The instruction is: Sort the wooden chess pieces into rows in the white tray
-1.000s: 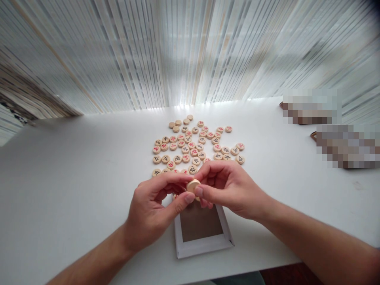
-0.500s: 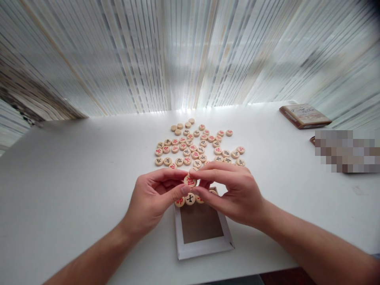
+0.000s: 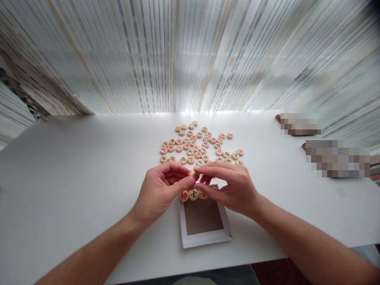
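Observation:
A round wooden Chinese chess piece (image 3: 192, 173) is pinched between the fingertips of my left hand (image 3: 163, 185) and my right hand (image 3: 230, 184). It is tilted so that its edge shows, with a bit of red marking. Just below my fingers stands a shallow cardboard box (image 3: 204, 238) with white rims and a brown inside. Along its far end lies a row of pieces, among them one with a red character (image 3: 183, 195) and one with a black character (image 3: 193, 194). My right hand partly hides that row.
Many loose chess pieces (image 3: 190, 152) with red or black characters lie spread beyond my hands, several face down at the back. Two pixelated flat items (image 3: 300, 122) rest at the right on the white table (image 3: 103, 166). A striped curtain (image 3: 154, 55) hangs behind.
The held piece has turned from showing its red face to showing mostly its edge. Both hands still hold it. The camera view has shifted a little.

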`<state>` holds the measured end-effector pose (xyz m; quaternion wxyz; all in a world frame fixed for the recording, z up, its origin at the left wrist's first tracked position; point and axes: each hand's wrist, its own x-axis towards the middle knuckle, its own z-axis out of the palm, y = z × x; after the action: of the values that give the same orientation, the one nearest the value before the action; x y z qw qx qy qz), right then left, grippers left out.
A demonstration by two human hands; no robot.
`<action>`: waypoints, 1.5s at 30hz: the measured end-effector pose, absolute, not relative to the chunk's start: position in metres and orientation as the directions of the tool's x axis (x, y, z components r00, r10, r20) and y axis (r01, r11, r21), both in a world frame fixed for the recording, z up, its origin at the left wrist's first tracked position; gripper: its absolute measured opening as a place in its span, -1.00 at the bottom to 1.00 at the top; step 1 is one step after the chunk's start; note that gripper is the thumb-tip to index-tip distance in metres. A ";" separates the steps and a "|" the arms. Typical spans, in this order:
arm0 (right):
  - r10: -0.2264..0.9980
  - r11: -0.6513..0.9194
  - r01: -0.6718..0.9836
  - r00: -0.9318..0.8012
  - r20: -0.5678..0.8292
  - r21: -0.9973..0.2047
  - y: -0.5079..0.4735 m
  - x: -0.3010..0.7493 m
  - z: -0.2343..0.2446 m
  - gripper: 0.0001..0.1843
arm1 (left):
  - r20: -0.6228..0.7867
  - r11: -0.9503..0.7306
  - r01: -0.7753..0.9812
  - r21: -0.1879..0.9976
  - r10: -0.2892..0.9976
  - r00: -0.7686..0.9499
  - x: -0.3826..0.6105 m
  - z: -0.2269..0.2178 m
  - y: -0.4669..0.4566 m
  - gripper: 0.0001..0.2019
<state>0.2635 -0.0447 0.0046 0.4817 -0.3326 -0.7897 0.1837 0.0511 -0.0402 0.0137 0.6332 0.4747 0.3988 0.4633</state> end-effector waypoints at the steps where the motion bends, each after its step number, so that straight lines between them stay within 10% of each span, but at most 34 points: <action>1: 0.676 0.735 0.362 -0.321 0.663 -0.574 -0.045 0.263 0.004 -0.79 | -0.060 0.118 -0.213 0.970 0.964 0.260 0.051 0.014 -0.041 -0.69; 18: 0.502 0.863 0.412 -0.766 0.401 -0.293 -0.077 0.250 0.010 -0.86 | 0.164 -0.174 0.053 0.983 0.974 0.155 0.041 -0.006 -0.023 -0.73; 45: 0.463 0.885 0.441 -0.799 0.385 -0.149 -0.081 0.249 -0.004 -0.75 | 0.067 -0.088 0.101 0.991 0.978 0.198 0.043 -0.003 -0.027 -0.73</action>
<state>0.2487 -0.0807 -0.0039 0.2094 -0.2383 -0.9480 0.0261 0.0431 -0.0270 -0.0033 0.4985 0.5922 0.4554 0.4398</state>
